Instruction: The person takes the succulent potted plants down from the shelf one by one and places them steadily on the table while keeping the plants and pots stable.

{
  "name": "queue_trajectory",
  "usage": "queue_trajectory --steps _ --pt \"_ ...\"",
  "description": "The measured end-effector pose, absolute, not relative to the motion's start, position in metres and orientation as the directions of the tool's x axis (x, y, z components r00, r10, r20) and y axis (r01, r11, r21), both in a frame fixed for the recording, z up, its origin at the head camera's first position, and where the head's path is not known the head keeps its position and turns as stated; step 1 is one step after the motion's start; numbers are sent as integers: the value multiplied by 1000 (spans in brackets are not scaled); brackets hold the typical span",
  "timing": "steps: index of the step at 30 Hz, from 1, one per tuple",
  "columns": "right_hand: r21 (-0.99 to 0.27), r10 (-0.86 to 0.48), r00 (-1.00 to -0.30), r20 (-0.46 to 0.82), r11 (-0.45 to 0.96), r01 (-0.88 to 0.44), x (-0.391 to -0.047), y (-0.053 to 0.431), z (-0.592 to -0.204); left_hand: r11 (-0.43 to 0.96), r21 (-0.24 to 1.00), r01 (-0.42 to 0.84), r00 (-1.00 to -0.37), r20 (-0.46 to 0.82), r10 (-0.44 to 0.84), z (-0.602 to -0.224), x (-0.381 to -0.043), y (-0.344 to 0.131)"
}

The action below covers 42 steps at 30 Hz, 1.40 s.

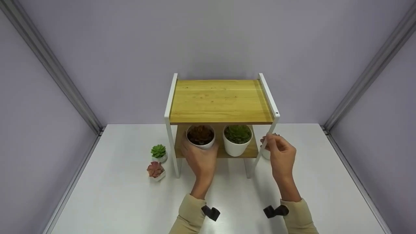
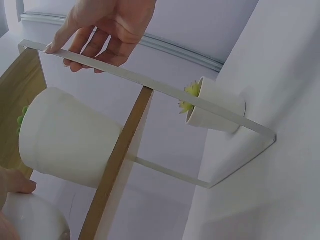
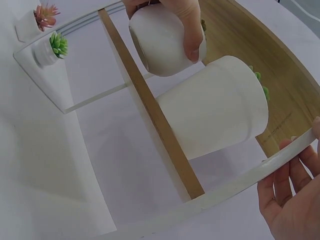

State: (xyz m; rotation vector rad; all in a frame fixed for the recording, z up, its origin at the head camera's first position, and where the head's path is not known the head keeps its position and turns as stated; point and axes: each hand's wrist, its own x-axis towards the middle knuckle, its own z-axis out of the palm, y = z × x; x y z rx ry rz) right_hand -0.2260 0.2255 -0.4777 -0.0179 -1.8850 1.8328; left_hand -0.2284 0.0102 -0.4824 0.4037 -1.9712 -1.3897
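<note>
My left hand [image 1: 202, 159] grips a white round pot [image 3: 162, 42] with a dark reddish-brown succulent [image 1: 200, 135] in it. That pot is at the left part of the lower shelf [image 1: 222, 152], its base tilted and close over the board. Beside it, a taller white pot [image 1: 235, 149] with a green succulent [image 1: 239, 134] stands on the same board. My right hand [image 1: 283, 157] holds the front right leg [image 2: 115, 70] of the white-framed wooden rack [image 1: 221, 100], thumb on one side and fingers behind.
Left of the rack, a small potted green succulent [image 1: 158, 151] and a small potted pink one [image 1: 155, 169] stand on the white table [image 1: 123, 201]. Another small white pot [image 2: 217, 105] with a succulent is behind the right leg. A wall [image 1: 214, 39] rises behind the rack.
</note>
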Motion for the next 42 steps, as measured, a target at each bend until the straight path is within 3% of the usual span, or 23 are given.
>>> queue_trajectory --steps 20,28,42 --pt "-934 349 -869 352 65 -352 -229 226 -477 308 924 228 -775 364 -517 -475 -205 3" --pt "-939 350 -873 340 73 -337 -226 226 -478 289 937 197 -806 323 -497 -473 -191 2" --pt "-939 351 -873 338 67 -337 -225 225 -478 323 905 279 -816 400 -417 -467 -168 -6"
